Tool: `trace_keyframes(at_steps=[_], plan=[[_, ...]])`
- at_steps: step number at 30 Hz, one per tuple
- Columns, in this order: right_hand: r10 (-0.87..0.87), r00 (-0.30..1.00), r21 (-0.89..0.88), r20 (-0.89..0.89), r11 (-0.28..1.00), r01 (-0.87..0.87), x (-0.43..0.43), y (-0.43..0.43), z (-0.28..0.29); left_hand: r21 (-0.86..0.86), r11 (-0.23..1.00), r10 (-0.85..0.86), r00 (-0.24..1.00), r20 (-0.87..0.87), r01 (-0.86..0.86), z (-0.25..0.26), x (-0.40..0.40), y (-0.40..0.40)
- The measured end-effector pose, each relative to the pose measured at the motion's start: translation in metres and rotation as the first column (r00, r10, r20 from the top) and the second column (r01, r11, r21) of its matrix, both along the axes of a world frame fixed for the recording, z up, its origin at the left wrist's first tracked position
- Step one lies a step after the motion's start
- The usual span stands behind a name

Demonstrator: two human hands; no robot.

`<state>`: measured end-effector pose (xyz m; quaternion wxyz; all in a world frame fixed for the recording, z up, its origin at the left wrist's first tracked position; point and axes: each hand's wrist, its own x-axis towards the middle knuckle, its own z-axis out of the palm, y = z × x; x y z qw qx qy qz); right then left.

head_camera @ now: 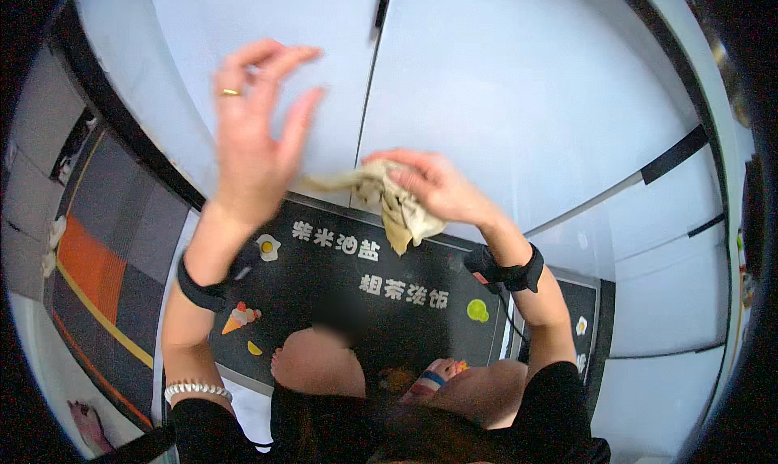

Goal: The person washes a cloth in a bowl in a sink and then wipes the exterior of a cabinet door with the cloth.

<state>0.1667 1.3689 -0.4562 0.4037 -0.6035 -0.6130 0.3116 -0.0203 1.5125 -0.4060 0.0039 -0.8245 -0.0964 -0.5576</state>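
My right hand [447, 184] grips a crumpled beige cloth [398, 205] with dark creases or stains. One end of the cloth trails left towards my left wrist, and another part hangs below my fingers. Raised at the upper left, my left hand [258, 111] is blurred, with its fingers apart and nothing in it. A gold ring [230, 92] is on one of its fingers. Behind both hands are white cabinet doors [462, 81], split by a narrow dark gap. I cannot tell whether the cloth touches the doors.
Below me lies a black mat [292, 294] with printed white characters and food pictures. A grey and orange rug [130, 263] is at the left. White drawers [668, 269] with dark handles stand to the right. Black straps circle both my forearms; a cable [510, 315] hangs near the right one.
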Motion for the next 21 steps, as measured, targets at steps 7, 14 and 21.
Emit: trace_keyframes(at_steps=[7,14,21], plan=[[0.01,0.777,0.241,-0.63,0.953,0.184,0.01,-0.003,0.056,-0.409,0.878,-0.329,0.933,-0.143,0.248,0.002,0.042,-0.078],[0.239,0.505,0.433,-0.829,0.846,0.31,0.007,-0.029,0.061,-0.336,0.849,-0.437,0.899,-0.016,0.407,0.001,0.097,-0.112],[-0.388,0.847,0.604,-0.363,0.594,0.531,0.037,-0.07,0.069,-0.061,0.975,-0.21,0.974,0.09,0.216,0.018,0.118,-0.112]])
